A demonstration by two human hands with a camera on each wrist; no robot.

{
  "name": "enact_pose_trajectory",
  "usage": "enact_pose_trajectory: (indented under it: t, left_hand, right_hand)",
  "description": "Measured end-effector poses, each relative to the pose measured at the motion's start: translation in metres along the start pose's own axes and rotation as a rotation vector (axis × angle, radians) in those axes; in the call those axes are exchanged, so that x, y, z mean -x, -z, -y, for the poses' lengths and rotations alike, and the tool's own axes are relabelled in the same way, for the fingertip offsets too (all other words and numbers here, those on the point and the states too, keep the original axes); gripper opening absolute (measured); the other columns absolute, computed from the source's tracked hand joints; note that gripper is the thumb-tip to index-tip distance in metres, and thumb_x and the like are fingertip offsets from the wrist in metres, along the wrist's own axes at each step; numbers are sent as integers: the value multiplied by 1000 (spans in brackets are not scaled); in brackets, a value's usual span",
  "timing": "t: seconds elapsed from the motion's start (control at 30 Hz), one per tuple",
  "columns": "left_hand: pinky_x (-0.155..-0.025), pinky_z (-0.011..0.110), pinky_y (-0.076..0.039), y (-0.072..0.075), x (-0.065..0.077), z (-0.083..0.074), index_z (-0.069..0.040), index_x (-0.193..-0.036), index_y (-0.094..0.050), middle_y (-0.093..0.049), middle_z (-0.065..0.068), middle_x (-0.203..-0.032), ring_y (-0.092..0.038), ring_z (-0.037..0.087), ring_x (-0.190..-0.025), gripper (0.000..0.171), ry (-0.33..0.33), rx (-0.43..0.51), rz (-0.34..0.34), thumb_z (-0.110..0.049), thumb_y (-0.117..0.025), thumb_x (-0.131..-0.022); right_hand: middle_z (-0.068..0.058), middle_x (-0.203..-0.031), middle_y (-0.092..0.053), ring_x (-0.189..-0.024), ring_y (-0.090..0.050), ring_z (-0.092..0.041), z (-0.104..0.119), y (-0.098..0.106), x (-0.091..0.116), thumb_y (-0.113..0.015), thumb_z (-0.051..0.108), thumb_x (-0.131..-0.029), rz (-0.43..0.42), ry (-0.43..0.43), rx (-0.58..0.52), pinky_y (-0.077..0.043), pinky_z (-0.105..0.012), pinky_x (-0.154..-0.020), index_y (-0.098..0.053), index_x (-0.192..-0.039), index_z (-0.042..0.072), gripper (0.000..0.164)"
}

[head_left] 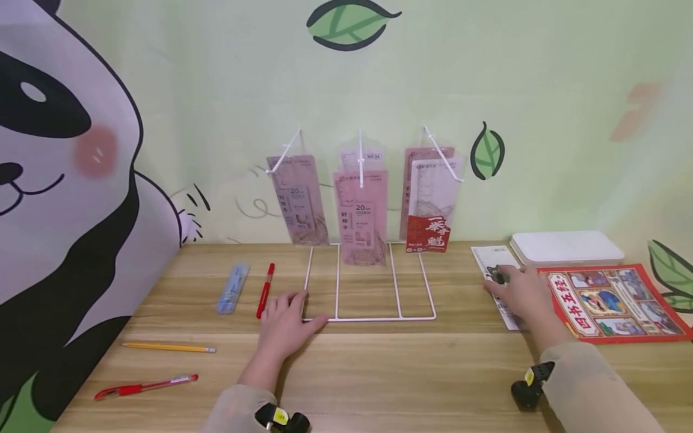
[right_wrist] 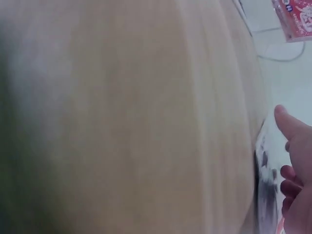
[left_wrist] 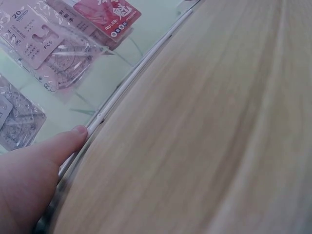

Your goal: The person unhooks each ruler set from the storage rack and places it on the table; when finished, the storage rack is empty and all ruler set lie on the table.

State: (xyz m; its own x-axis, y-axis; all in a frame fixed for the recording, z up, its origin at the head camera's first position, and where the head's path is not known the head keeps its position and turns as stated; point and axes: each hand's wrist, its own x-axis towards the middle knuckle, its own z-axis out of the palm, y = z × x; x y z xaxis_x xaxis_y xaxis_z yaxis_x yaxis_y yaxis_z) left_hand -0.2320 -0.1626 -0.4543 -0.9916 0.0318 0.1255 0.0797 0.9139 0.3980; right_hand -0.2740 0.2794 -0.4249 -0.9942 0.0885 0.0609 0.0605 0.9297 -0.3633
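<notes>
My left hand (head_left: 286, 325) rests at the front left corner of a white wire rack (head_left: 368, 320), its thumb along the front bar. In the left wrist view, the thumb (left_wrist: 73, 139) touches that bar. Over a flat white packet (head_left: 489, 258) with a black cat print is my right hand (head_left: 524, 291), hiding part of it. In the right wrist view, the right thumb (right_wrist: 287, 122) stands away from the packet (right_wrist: 265, 190), and the other fingers bend loosely above it. Pink ruler packs hang from the rack's prongs: a left pack (head_left: 299, 201), a middle pack (head_left: 361, 216) and a right pack (head_left: 430, 204) with a red label.
A red book (head_left: 622, 304) lies right of the right hand, with a white case (head_left: 565, 246) behind it. On the left are a blue packet (head_left: 233, 288), a red marker (head_left: 265, 290), a yellow pencil (head_left: 168, 347) and a red pen (head_left: 146, 386). A printed backdrop stands behind the table.
</notes>
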Motion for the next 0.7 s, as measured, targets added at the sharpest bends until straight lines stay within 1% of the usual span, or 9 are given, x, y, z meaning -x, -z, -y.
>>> enact_pose_trajectory:
  t: [0.07, 0.17, 0.23, 0.3, 0.37, 0.4, 0.47, 0.57, 0.7]
  left_hand:
    - [-98, 55, -25, 0, 0, -1, -12, -138, -46, -40, 16, -137, -33, 36, -123, 78, 0, 2, -1, -62, -59, -80]
    - [-98, 55, -25, 0, 0, -1, -12, -139, -45, -40, 15, -138, -33, 36, -123, 78, 2, 2, -6, -62, -58, -80]
    - [-98, 55, -25, 0, 0, 0, -12, -139, -45, -40, 15, -138, -33, 36, -123, 78, 1, 1, -9, -62, -59, -80]
    - [-98, 55, -25, 0, 0, 0, -12, -139, -45, -40, 15, -138, -33, 36, -123, 78, 0, 2, -7, -62, -59, -80]
    - [-98, 55, -25, 0, 0, 0, -12, -139, -45, -40, 15, -138, -32, 36, -123, 79, -2, 3, -3, -62, -59, -80]
    - [-98, 55, -25, 0, 0, 0, -12, -139, -45, -40, 15, -138, -32, 37, -123, 79, -3, 4, -2, -62, -59, -80]
    - [-98, 55, -25, 0, 0, 0, -12, -139, -45, -40, 15, -138, -32, 36, -123, 79, -2, 4, -1, -63, -58, -80]
    - [-97, 55, -25, -1, -1, 0, -12, -139, -45, -40, 15, -138, -33, 36, -123, 78, -1, 4, -4, -62, -59, -80]
    - [-97, 55, -25, -1, 0, 0, -12, -138, -46, -41, 15, -137, -33, 36, -122, 78, -3, -1, -4, -63, -58, -80]
  right_hand:
    - [-36, -118, -40, -106, -36, -49, 4, 4, -1, -57, 49, -89, -59, 37, -44, -34, -59, -85, -43, -134, -4, 70]
    - [-32, -120, -45, -107, -44, -47, 19, 13, -4, -53, 47, -92, -137, 112, -194, -39, -57, -85, -39, -139, -1, 68]
    - [-29, -123, -46, -109, -46, -43, 36, 18, -7, -56, 42, -92, -162, 147, -383, -42, -55, -85, -29, -145, 3, 71]
    - [-26, -128, -46, -111, -48, -40, 55, 21, -10, -59, 36, -91, -183, 176, -572, -42, -52, -87, -16, -149, 8, 78]
    - [-24, -132, -44, -117, -45, -38, 73, 22, -13, -64, 27, -89, -211, 207, -722, -39, -50, -92, -5, -150, 11, 87]
    - [-24, -133, -43, -119, -45, -37, 82, 22, -14, -67, 24, -88, -229, 223, -776, -38, -49, -95, -2, -149, 12, 90]
    - [-23, -134, -42, -121, -43, -37, 97, 22, -17, -69, 20, -85, -260, 256, -824, -35, -49, -98, -1, -149, 13, 94]
    - [-21, -134, -43, -121, -44, -36, 111, 21, -22, -71, 16, -84, -315, 284, -816, -34, -48, -99, -6, -149, 16, 92]
    - [-21, -129, -48, -116, -49, -35, 120, 17, -24, -71, 11, -83, -395, 294, -811, -37, -48, -97, -15, -148, 17, 86]
